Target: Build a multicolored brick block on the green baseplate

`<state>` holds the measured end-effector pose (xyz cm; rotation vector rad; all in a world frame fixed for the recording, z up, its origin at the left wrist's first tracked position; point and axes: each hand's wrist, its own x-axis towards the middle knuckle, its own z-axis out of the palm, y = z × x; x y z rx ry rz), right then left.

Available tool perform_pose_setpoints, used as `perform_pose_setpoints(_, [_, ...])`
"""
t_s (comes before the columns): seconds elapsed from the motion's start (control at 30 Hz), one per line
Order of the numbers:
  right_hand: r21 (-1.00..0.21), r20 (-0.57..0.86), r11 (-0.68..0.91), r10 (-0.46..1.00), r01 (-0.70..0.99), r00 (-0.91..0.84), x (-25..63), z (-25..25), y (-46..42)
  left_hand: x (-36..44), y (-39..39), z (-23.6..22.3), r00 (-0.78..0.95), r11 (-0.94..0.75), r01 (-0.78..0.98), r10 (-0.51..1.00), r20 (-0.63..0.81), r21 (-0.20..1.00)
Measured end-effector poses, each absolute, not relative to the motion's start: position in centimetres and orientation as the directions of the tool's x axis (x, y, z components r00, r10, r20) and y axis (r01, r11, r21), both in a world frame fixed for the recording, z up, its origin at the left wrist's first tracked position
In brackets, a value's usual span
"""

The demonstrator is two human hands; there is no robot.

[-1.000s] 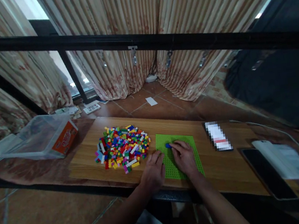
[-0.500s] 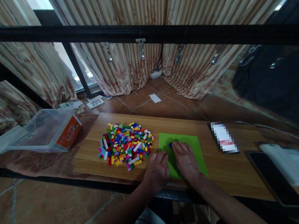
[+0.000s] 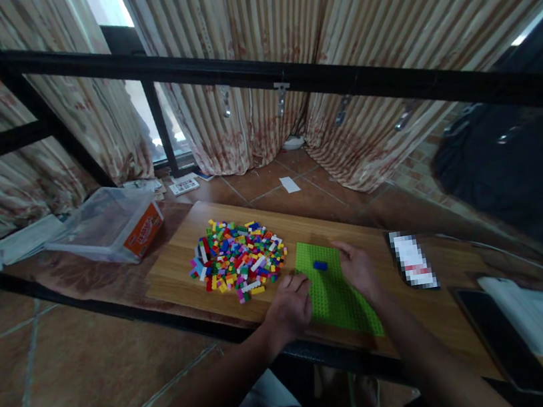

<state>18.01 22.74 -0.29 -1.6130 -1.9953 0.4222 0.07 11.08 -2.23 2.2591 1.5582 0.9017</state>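
A green studded baseplate (image 3: 339,308) lies on the wooden board, with one blue toy brick (image 3: 319,265) on its upper left part. My left hand (image 3: 290,305) is at the plate's left edge, its fingers curled closed; whatever they may hold is hidden. Over the plate's upper right edge is my right hand (image 3: 360,270), apart from the blue brick. Its index finger stretches out to the left, and I see nothing held in it. Left of the plate spreads a heap of multicoloured toy bricks (image 3: 241,255).
A clear plastic tub (image 3: 102,224) with an orange label stands left of the board (image 3: 170,271). To the right lie a phone (image 3: 412,261) with a blurred screen, a dark flat device (image 3: 503,339) and a white cable. A black metal bar (image 3: 233,71) crosses above, before curtains.
My right hand has lifted off the blue brick and moved right, leaving the brick uncovered on the baseplate. The left hand stays near the plate's left edge. The view has shifted slightly.
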Motion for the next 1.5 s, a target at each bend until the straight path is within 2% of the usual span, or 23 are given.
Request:
perform_pose_setpoints(0.27, [-0.327, 0.297, 0.291, 0.935, 0.899, -0.195, 13.3, -1.5, 26.0, 0.2, 11.2, -2.1, 0.235, -0.377, 0.755, 0.919, 0.316, 0.537])
perform_pose_setpoints(0.67, [-0.183, 0.208, 0.318, 0.938, 0.930, -0.279, 11.2, -3.1, 27.1, 0.1, 11.1, -1.3, 0.245, -0.330, 0.737, 0.944, 0.222, 0.590])
perform_pose_setpoints(1.17, [-0.148, 0.223, 0.287, 0.942, 0.947, -0.250, 11.1, -3.3, 26.7, 0.2, 10.9, -1.5, 0.258, -0.325, 0.732, 0.946, 0.197, 0.599])
perform_pose_setpoints(1.5, [-0.198, 0.233, 0.251, 0.951, 0.947, -0.204, 11.5, -3.4, 26.7, 0.5, 10.9, -1.4, 0.275, -0.353, 0.761, 0.935, 0.223, 0.545])
